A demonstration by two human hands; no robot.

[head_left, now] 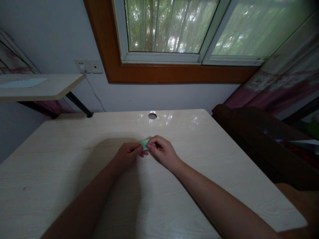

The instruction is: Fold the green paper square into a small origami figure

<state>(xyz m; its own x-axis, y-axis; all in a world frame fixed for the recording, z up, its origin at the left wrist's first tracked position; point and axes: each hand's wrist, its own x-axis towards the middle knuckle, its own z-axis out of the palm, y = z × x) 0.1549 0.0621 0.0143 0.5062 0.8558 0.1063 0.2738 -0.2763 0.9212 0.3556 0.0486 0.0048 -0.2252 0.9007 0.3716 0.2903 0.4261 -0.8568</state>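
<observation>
Between my two hands is a small piece of green paper (144, 143), held just above the middle of the desk. My left hand (128, 153) pinches its left side, thumb on top and the other fingers reaching underneath. At the right edge, the thumb and index finger of my right hand (163, 151) close on the same paper. Part of the paper is hidden by the fingertips, and I cannot make out whether it is folded.
The pale wood-grain desk (199, 196) has a round cable hole (152, 115) near its back edge. A raised shelf (50, 88) on black legs stands at the left. Dark wooden furniture (249, 139) borders the right side. Behind are a wall socket (88, 66) with a white cable and a window (164, 26).
</observation>
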